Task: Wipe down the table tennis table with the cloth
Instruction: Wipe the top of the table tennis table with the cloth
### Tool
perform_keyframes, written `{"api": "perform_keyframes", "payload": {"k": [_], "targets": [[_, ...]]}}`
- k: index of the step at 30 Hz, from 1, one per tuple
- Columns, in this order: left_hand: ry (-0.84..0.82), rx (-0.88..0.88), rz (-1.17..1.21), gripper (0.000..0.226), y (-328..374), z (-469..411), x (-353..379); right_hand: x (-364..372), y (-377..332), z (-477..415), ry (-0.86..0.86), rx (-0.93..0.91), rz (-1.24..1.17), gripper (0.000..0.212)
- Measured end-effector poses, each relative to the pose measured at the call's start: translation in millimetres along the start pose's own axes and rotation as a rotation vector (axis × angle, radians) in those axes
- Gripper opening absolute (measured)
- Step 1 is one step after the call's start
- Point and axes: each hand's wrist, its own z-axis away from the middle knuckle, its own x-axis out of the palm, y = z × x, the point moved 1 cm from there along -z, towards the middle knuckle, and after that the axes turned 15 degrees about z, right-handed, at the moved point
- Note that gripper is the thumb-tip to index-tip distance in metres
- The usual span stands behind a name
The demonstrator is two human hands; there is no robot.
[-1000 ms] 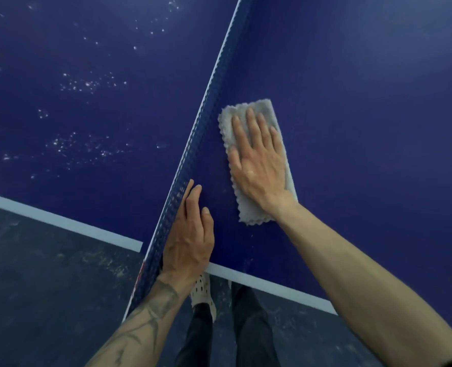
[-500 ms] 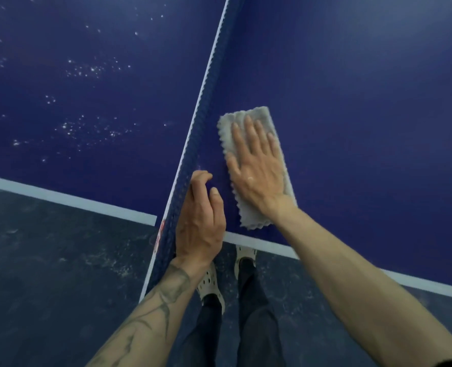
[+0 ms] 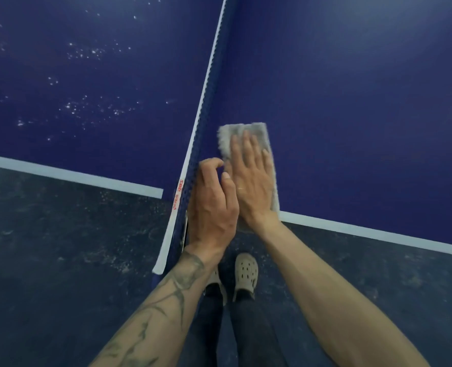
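Right hand: the right hand [image 3: 251,181] lies flat with straight fingers, palm pressing the cloth down. It grips nothing, and the spread fingers likely serve to put weight over a wide patch.
Cloth: the grey folded cloth [image 3: 258,131] lies on the right half of the table tennis table [image 3: 365,102], just beside the net [image 3: 206,102]. Its near end reaches the white edge line [image 3: 378,234].
Left hand: the left hand [image 3: 211,207] sits at the net's near end with loosely curled fingers and nothing visibly in them. It is probably there as a brace, though I cannot tell whether it touches the net.
Step in hand: wiping the strip along the net, at the table's edge.
Left to do: pale specks [image 3: 87,107] dot the left half, so that side looks unwiped.
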Motion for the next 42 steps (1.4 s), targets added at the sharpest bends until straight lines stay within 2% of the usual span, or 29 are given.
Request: {"api": "perform_keyframes", "payload": {"k": [3,8,12,16,19,21,23,25,28,34,36,42], "targets": [[0.012,-0.019,0.003,0.019,5,10,-3,-3,-23,12,-0.011,-0.221,-0.041,0.070],[0.060,-0.025,-0.048,0.019,13,30,-10,-6,-27,26,0.038,-0.346,-0.202,0.058],[0.054,-0.036,-0.065,0.018,6,63,-17,6,-30,42,0.169,-0.301,-0.420,0.048],[0.034,-0.035,-0.052,0.022,-6,103,-32,21,-32,49,0.312,-0.271,-0.404,0.043],[-0.054,-0.055,-0.047,0.025,-17,139,-50,32,-37,72,0.379,-0.206,-0.418,0.036],[-0.140,-0.080,-0.080,0.025,-25,165,-63,45,-42,104,0.320,-0.273,-0.396,0.034],[-0.204,-0.127,-0.124,0.024,-33,187,-77,64,-46,140,0.146,-0.363,-0.334,0.036],[-0.230,-0.172,-0.156,0.024,-43,199,-95,80,-50,165,-0.009,-0.325,-0.358,0.038],[-0.235,-0.258,-0.198,0.027,-65,203,-132,85,-80,180,-0.066,-0.271,-0.370,0.032],[-0.376,-0.329,-0.356,0.027,-96,203,-218,70,-130,209,-0.273,-0.124,-0.285,0.033],[-0.407,-0.332,-0.389,0.029,-101,199,-250,57,-147,225,-0.281,-0.114,-0.306,0.033],[-0.423,-0.305,-0.443,0.035,-101,171,-329,8,-208,232,-0.153,-0.047,-0.498,0.030]]}}
